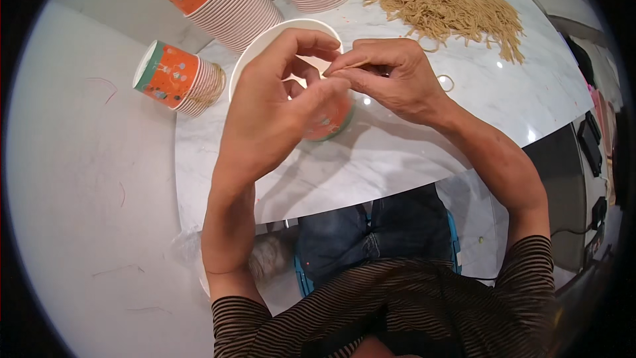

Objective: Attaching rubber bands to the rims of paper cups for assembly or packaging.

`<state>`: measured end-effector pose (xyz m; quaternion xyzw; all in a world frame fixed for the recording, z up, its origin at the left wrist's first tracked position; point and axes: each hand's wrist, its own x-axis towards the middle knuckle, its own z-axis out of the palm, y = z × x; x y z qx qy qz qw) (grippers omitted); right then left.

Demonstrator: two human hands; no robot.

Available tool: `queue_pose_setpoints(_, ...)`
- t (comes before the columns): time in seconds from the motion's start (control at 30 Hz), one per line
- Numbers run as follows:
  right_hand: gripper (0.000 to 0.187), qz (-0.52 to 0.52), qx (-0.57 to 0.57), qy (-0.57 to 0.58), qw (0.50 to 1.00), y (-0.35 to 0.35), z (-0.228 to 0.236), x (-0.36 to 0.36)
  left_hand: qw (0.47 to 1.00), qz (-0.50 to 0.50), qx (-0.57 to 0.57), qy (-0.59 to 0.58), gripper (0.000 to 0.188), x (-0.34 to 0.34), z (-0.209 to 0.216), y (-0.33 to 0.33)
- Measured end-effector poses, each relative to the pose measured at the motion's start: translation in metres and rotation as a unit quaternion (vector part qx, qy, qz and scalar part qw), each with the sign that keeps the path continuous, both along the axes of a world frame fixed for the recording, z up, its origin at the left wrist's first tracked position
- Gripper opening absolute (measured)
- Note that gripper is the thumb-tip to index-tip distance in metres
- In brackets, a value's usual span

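Partly behind hands [265,109] [407,83] holding a strand [358,64], a white-lined tub [257,42] stands open.

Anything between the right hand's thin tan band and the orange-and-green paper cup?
Yes, in this view: the left hand's thumb lies between the thin tan band in the right hand and the paper cup, partly covering the cup. Depth gap unclear.
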<state>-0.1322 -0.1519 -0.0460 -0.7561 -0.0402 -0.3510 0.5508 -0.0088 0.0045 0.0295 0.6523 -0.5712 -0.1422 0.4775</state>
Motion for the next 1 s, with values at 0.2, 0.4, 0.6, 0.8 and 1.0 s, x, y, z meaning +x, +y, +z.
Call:
queue_pose_setpoints(0.2,0.011,0.007,0.013,-0.01,1.0,-0.001,-0.002,-0.002,0.997,0.015,0.065,-0.031,0.028,-0.002,-0.004,0.003)
queue_pose_setpoints(0.4,0.012,-0.007,-0.051,-0.026,0.998,-0.001,0.004,-0.004,0.991,0.059,0.019,-0.118,0.014,0.005,-0.011,0.005)
queue_pose_setpoints(0.6,0.01,-0.066,-0.002,-0.017,0.998,-0.007,0.0,-0.007,0.987,0.067,-0.027,-0.144,0.009,0.005,-0.021,0.002)
queue_pose_setpoints(0.8,0.015,-0.029,0.059,0.023,0.998,-0.001,-0.002,0.003,0.983,0.032,-0.128,-0.131,0.008,0.013,-0.031,0.002)
queue_pose_setpoints(1.0,0.016,-0.021,0.101,0.059,0.993,-0.002,-0.002,0.001,0.998,-0.002,-0.065,-0.015,0.005,0.023,-0.027,-0.002)
